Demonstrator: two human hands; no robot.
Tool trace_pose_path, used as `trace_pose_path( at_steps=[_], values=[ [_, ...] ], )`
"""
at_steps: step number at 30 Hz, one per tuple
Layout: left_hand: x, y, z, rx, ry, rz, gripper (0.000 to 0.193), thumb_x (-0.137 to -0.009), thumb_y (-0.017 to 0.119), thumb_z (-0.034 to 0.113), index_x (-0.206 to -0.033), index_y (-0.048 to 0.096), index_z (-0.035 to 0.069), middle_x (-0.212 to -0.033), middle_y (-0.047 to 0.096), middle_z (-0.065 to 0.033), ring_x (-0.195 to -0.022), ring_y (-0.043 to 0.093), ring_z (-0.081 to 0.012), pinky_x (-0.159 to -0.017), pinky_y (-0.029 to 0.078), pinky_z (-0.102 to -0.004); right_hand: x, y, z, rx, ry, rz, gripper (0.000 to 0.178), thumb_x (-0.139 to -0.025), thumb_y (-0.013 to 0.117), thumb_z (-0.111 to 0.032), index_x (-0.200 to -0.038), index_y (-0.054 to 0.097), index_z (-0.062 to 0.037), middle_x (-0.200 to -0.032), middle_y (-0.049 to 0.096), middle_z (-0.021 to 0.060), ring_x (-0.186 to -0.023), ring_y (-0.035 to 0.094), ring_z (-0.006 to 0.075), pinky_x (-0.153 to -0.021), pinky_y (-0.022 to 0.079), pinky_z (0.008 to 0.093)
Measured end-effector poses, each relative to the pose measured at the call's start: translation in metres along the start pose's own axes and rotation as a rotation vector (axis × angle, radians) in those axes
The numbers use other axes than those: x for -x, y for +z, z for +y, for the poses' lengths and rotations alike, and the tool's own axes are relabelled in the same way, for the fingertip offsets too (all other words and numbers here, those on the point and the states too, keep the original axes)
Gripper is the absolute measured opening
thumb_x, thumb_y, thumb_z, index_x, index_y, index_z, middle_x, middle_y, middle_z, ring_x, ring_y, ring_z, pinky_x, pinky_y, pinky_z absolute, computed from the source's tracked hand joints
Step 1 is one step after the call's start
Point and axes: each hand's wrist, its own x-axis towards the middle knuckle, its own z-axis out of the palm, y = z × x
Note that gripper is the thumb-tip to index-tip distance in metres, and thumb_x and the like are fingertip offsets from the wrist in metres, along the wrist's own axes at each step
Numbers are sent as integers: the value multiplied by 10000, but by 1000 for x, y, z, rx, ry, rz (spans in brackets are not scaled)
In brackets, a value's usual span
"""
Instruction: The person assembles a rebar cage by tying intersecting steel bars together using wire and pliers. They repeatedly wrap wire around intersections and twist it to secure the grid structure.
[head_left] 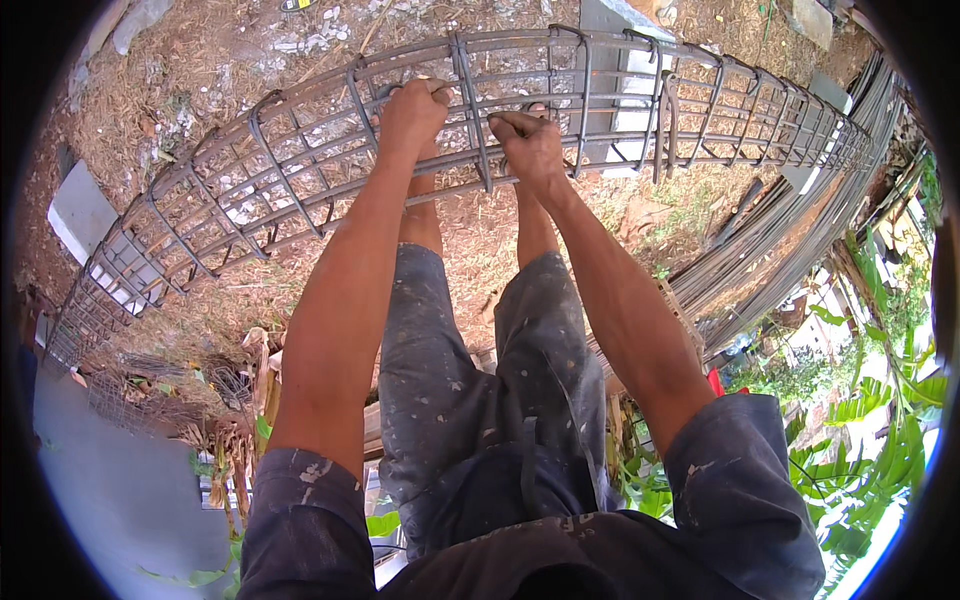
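Note:
A long cage of steel reinforcing bars [584, 100] stretches across in front of me, with square stirrups around its lengthwise rods. My left hand [413, 112] is closed at the cage's upper bars, left of a stirrup [470, 100]. Just right of that same stirrup, my right hand [532, 148] is closed in a pinch, its thumb and forefinger pressed together close to the bars. Whatever lies between the fingers of either hand is too small or hidden to make out. My bare feet show partly behind the hands and the bars.
Pale grey blocks [80, 215] sit beneath the cage at the left, with a larger grey slab [610, 90] under its middle. Bundled thin rods [800, 225] curve along the right. Straw and debris cover the dirt ground [300, 50]. Green leaves [890, 460] grow at lower right.

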Motion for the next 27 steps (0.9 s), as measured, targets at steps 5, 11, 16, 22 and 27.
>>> trace_pose_path(
  at_steps=[5, 11, 16, 22, 27],
  values=[
    [-8, 0, 7, 153, -134, -172, 309, -770, 699, 343, -1007, 746, 150, -933, 721, -118, -887, 689, -296, -797, 521, -366, 0, 1, 12, 90, -115, 59, 242, -868, 656, -209, -1024, 718, -35, -828, 715, 99, -657, 622, 124, -606, 497, 279],
    [-19, -1, -2, 184, -96, -236, 297, -752, 736, 287, -996, 750, 119, -920, 723, -128, -867, 690, -258, -802, 513, -353, -1, -1, 8, 62, -93, -4, 243, -868, 650, -210, -1029, 716, -40, -865, 720, 101, -718, 643, 140, -665, 509, 286],
    [-11, -11, 4, 284, -14, -216, 238, -764, 756, 227, -969, 753, 106, -873, 721, -105, -807, 679, -211, -762, 505, -328, -1, -1, 9, 65, -76, -40, 259, -867, 626, -287, -1044, 718, -122, -943, 710, 115, -852, 667, 253, -776, 507, 343],
    [24, -2, 1, 81, 587, 108, 175, -774, 701, 39, -947, 720, 30, -957, 669, -124, -872, 636, -279, -751, 519, -345, 5, 3, -10, -36, 104, -7, 277, -844, 640, -183, -1014, 701, 28, -859, 707, 137, -764, 634, 161, -715, 495, 295],
    [11, -22, -6, -249, 968, 8, 367, -668, 659, -7, -1031, 667, 42, -1039, 628, -91, -1001, 599, -289, -822, 521, -365, 4, 4, -32, -458, 327, -48, 229, -823, 645, -132, -914, 699, 70, -689, 603, 23, -604, 485, 112, -539, 387, 281]
  ],
)
